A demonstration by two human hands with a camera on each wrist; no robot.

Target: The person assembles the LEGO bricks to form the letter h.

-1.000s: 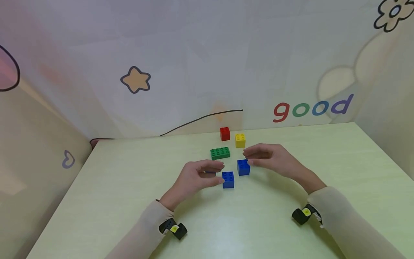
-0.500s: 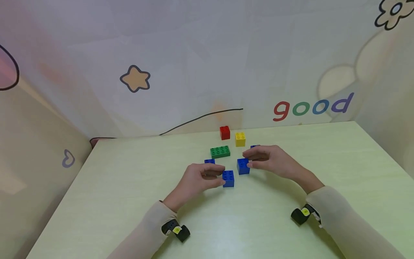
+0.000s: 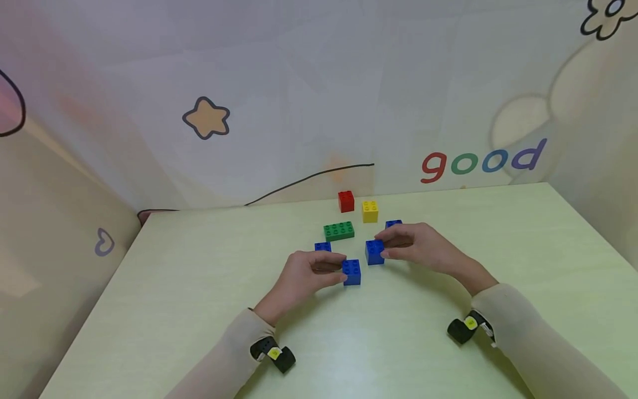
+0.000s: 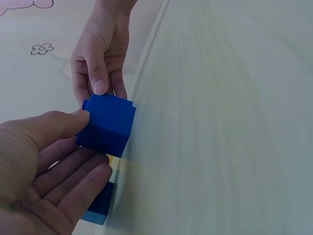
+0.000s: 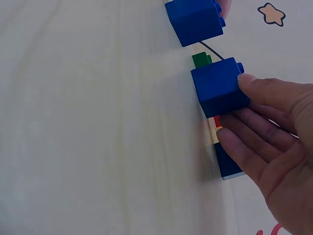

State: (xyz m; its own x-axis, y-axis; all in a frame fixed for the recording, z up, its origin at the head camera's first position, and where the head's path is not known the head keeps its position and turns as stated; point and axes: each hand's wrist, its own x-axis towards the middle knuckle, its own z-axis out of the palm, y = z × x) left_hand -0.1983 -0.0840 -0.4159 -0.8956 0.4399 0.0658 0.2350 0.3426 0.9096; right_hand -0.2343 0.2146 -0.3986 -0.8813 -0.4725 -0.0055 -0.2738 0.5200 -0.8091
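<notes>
Two blue toy building blocks stand close together at the middle of the table. My left hand (image 3: 309,271) pinches the nearer blue block (image 3: 351,272) from its left side, thumb at the front corner and fingers behind. In the left wrist view, the thumb (image 4: 68,122) lies against that block's edge. My right hand (image 3: 418,246) pinches the other blue block (image 3: 374,252) from its right side. The right wrist view has the thumb (image 5: 266,90) on its studded edge, fingers curving behind it. Part of each block is hidden by the fingers.
A green block (image 3: 339,231), a red block (image 3: 346,201) and a yellow block (image 3: 370,211) stand farther back. Another blue block (image 3: 323,246) shows behind my left hand, one more blue block (image 3: 393,223) behind my right. A printed cloth (image 3: 299,100) hangs along the table's back edge.
My left hand has come slightly lower and right, its thumb and fingers closing in on the nearer blue block. My right fingers have closed in on the other. The blocks stay in place.
</notes>
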